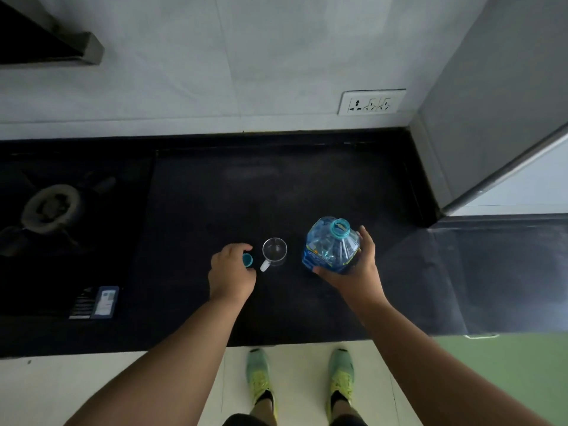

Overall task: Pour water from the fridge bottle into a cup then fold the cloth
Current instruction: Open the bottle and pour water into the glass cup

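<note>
A clear blue water bottle [332,245] with its mouth uncapped stands on the black counter [276,186], and my right hand [353,262] grips its side from the right. Just left of it sits a clear glass cup [274,251] with a handle pointing toward me. My left hand [232,276] holds the small teal bottle cap [247,260] between thumb and fingers, right beside the cup's left side. No cloth shows in this view.
A gas stove burner [52,207] lies at the counter's left. A dark flat box [95,302] sits near the front left edge. A grey fridge side [491,118] rises at the right, and a wall socket [370,103] is behind.
</note>
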A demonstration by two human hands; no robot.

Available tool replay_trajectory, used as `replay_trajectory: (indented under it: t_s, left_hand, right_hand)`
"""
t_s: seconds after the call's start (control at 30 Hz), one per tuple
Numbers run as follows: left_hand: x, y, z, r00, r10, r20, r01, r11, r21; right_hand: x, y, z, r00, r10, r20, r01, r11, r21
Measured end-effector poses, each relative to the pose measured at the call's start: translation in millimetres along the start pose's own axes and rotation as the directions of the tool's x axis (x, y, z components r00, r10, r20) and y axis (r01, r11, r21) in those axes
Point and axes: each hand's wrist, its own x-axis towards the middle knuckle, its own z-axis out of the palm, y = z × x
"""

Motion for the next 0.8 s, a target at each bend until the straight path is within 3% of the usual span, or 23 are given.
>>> replay_trajectory:
  t_s: [0.07,0.23,0.4,0.6,0.8]
  left_hand:
    - [-9,5,3,0.999,0.004,-0.042,-0.006,0.999,-0.049]
    - [-13,20,11,0.972,-0.101,0.211,0.140,0.973,-0.182]
    - [-8,35,14,0.896,-0.168,0.411,0.285,0.928,-0.241]
    - [-27,59,-13,0.919,-0.084,0.384,0.257,0.869,-0.423]
    - [-65,102,-95,0.955,0.092,0.280,0.098,0.798,-0.595]
  right_hand:
    - [-1,0,-2,1.000,-0.019,0.004,0.019,1.000,0.005]
    - [1,-8,-2,0.999,-0.032,0.009,0.032,0.998,-0.046]
    - [4,-15,-7,0.999,-0.048,0.010,0.048,0.995,-0.091]
    - [-8,-35,-30,0.990,-0.100,-0.100,0.084,0.984,-0.154]
    - [-30,-90,-88,0.912,-0.351,-0.210,0.312,0.929,-0.198]
